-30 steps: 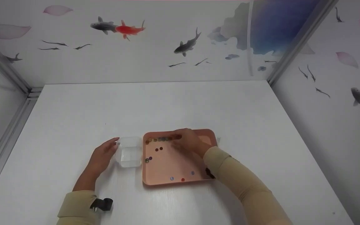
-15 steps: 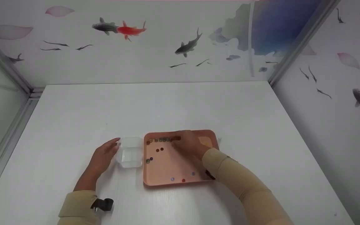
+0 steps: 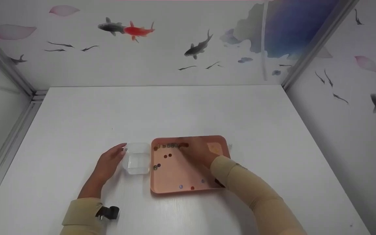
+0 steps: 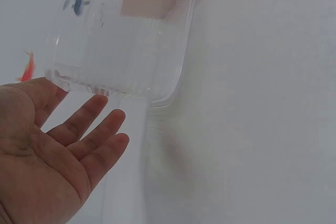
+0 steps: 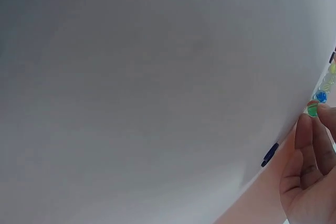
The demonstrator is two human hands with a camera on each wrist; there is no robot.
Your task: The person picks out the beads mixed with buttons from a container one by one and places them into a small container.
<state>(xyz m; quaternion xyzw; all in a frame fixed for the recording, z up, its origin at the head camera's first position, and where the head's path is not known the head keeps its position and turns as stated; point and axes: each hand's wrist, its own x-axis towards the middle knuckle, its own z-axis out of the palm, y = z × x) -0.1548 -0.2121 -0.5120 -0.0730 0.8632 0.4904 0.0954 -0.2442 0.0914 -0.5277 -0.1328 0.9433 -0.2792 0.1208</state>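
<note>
My left hand (image 3: pixel 108 164) is at the left side of a clear plastic box (image 4: pixel 134 40), its fingers loosely extended and fingertips at the box's edge. The box stands just left of a pink-orange tray (image 3: pixel 188 171). Over the far part of that tray is my right hand (image 3: pixel 197 149), seen from the back in the head view. In the right wrist view its thumb and fingers pinch a green marble (image 5: pixel 313 109) at the end of a row. A blue marble (image 5: pixel 321 97) and yellowish ones lie beside it along the tray's far wall.
Loose marbles lie elsewhere in the tray: two dark red marbles (image 3: pixel 167 156) near the row, others by the left wall, and a red marble (image 3: pixel 192 188) at the near edge. A small clear piece (image 3: pixel 230 146) sits beyond the right rim. Printed wall panels (image 3: pixel 162 65) enclose the white table (image 3: pixel 162 114).
My right hand has sunk slightly deeper toward the row of marbles. The left hand stays at the box, and the whole head view has shifted slightly.
</note>
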